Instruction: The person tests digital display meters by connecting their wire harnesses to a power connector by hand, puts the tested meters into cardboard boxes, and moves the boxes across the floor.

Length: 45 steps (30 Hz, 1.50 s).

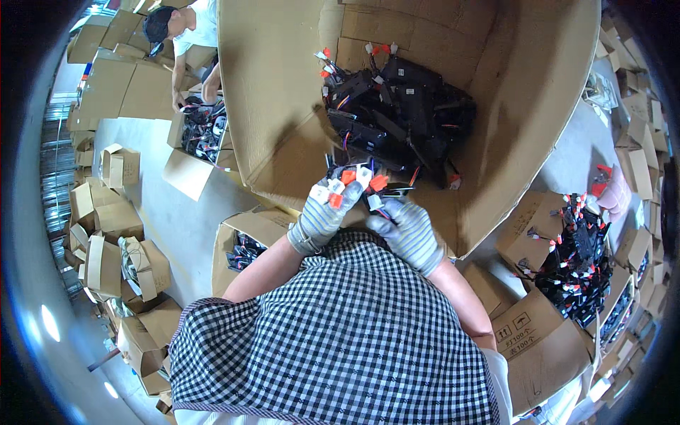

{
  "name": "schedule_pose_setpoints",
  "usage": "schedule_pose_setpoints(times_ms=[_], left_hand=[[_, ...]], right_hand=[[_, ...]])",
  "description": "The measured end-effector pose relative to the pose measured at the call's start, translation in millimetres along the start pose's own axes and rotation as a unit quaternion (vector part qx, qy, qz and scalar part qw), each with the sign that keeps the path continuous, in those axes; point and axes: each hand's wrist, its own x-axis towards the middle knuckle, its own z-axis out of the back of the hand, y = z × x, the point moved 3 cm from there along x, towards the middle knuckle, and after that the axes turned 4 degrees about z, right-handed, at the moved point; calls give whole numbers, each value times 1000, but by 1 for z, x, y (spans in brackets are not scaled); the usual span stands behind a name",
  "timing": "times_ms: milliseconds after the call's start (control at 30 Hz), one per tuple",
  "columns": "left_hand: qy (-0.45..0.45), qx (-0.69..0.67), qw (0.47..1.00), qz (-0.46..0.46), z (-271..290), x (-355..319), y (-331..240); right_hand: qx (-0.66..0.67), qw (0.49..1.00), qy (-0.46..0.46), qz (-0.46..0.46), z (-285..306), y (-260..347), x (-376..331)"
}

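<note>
The striped-gloved left hand (320, 218) closes around a cluster of white and orange wire connectors (363, 176), above the checked apron (333, 322) at the near side of a large cardboard box (273, 78). The gloved right hand (411, 235) curls just beside them, its grip unclear. Black wired modules (404, 106) lie heaped inside the box.

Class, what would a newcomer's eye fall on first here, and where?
The checked apron dominates the lower middle. Above it, the gloved left hand holds white and orange connectors beside the gloved right hand. Beyond, a huge cardboard box holds heaped black parts.
</note>
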Motion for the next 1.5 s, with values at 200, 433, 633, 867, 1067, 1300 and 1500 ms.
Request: schedule_pose_setpoints(times_ms=[200,433,633,867,1067,1300,1500], left_hand=[[68,-461,837,286,1,1,4],[187,-538,773,282,-8,-2,0],[313,-483,808,123,-12,14,-13],[318,-609,708,164,-26,13,-18],[337,-540,727,258,-20,4,2],[375,-459,776,214,-8,14,3],[406,-454,756,241,-3,14,7]], right_hand=[[311,935,-16,-170,14,-19,-10],[481,833,-80,-263,-7,-27,-20],[528,763,-140,-345,-4,-33,-30],[553,745,-190,-321,6,-30,-37],[431,844,143,-284,45,-3,-24],[268,914,298,-64,29,-23,-8],[304,848,381,-209,20,-22,-1]])
